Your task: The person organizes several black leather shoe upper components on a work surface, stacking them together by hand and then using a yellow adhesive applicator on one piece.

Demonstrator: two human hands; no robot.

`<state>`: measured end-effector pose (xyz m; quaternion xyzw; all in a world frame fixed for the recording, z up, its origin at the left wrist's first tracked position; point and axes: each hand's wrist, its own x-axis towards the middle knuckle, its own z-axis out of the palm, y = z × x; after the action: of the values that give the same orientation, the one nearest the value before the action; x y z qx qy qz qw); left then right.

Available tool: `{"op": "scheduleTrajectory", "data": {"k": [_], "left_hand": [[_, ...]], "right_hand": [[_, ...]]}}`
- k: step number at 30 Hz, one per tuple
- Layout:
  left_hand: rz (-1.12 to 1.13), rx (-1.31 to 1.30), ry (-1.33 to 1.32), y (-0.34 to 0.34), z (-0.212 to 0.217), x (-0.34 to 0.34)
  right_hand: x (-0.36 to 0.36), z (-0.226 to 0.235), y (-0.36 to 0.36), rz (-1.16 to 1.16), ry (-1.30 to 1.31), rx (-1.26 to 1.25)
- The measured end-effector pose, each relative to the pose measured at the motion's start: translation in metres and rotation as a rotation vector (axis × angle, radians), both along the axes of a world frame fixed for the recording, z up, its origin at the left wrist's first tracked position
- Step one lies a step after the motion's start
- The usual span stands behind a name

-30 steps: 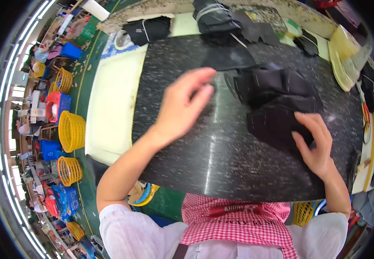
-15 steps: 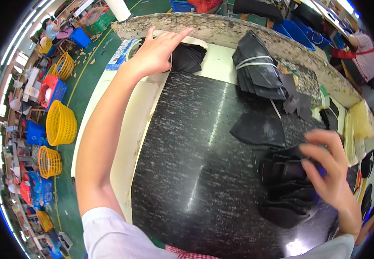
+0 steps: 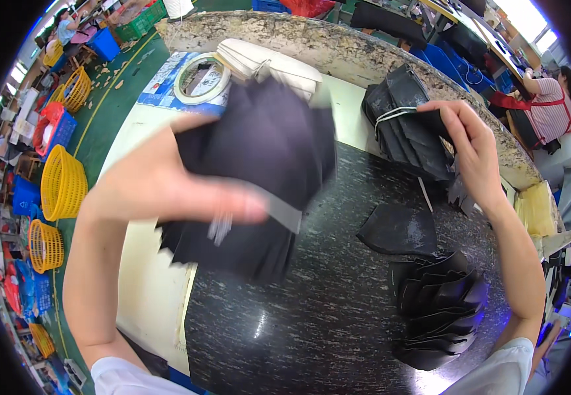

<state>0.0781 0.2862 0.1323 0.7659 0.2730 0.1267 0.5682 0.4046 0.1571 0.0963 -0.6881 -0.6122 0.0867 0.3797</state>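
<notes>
A thick bundle of black, leather-like pieces [image 3: 259, 145], with a pale band around it, is gripped in my left hand [image 3: 173, 178] above the left part of the table. The hand and bundle are blurred by motion. At the far right, the closed fingers of my right hand [image 3: 473, 148] pinch a black flap [image 3: 435, 122] beside a second bundle [image 3: 397, 112] tied with white cord. I cannot tell whether that flap belongs to the bundle. Nearer lie a single black piece [image 3: 401, 229] and a fanned row of black pieces [image 3: 437, 309].
The dark speckled tabletop [image 3: 299, 322] has a raised stone ledge [image 3: 338, 41] along its far side. A roll of tape [image 3: 201, 79] and a white bundle [image 3: 269, 64] lie far left. Yellow baskets [image 3: 65, 187] stand on the floor at left; a person [image 3: 549, 105] sits far right.
My left hand has picked up the black bundle from the far left and brought it nearer. My right hand has moved from the fanned pieces up to the cord-tied bundle.
</notes>
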Motion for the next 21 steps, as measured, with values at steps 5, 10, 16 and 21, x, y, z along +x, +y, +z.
{"op": "scheduleTrajectory", "data": {"k": [5,10,16,21], "left_hand": [[-0.423,-0.106,0.321,-0.011,-0.029,0.01],[-0.271,-0.255,0.399,-0.011,-0.043,0.003],[-0.254,-0.133,0.232,-0.014,-0.035,0.001],[-0.283,-0.407,0.039,-0.043,-0.036,-0.006]], "right_hand": [[0.019,-0.001,0.026,0.0,0.053,0.005],[0.025,0.002,0.039,0.062,0.233,-0.144],[-0.033,0.033,0.002,0.233,-0.239,0.114],[-0.142,0.035,-0.036,0.528,-0.534,0.128]]}}
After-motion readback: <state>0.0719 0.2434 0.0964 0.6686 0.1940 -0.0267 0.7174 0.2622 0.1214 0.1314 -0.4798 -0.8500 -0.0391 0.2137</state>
